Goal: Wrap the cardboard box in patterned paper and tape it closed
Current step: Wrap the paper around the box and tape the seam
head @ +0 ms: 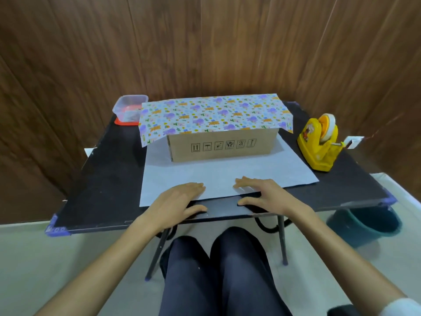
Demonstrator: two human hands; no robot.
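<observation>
Resting on the near edge of the patterned paper (pixel 227 174), left hand (pixel 180 199) and right hand (pixel 262 195) lie fingers extended, gripping nothing; cardboard box (pixel 223 144) stands on that paper at centre of worktop (pixel 109 174), far flap draped over its top; six handling pictograms on front.

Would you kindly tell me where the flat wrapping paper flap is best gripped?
Probably pinch its near edge from the front, one grip toward each corner: it lies flat on the table with the box pinning its far part.
</observation>
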